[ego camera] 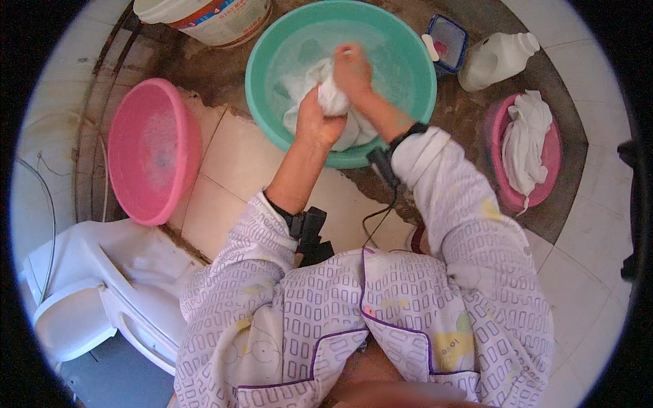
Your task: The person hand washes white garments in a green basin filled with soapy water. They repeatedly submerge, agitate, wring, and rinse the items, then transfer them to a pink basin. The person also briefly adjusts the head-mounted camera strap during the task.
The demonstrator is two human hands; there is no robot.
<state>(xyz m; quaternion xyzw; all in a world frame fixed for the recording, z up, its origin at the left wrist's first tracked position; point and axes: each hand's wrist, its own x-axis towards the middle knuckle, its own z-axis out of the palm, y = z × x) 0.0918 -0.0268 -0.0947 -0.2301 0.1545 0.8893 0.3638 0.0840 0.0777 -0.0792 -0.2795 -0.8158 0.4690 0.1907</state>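
A white wet cloth (334, 94) lies bunched in a green plastic basin (255, 97) of cloudy, sudsy water. My left hand (319, 120) grips the near side of the bunch, thumb on top. Over its right side is my right hand (352, 71), blurred, with its fingers curled; whether it grips the cloth or only presses against it is not plain. Part of the cloth spreads below my hands toward the basin's near wall. Both of my wrists wear black straps with small devices, and a cable hangs from the right one.
A pink basin (176, 153) with some water stands at left, above a white toilet (132, 255). Upper left is a large bucket (229, 25). At right are a blue-rimmed container (449, 38), a white jug (497, 61) and another pink basin (553, 173) holding white cloth (528, 143).
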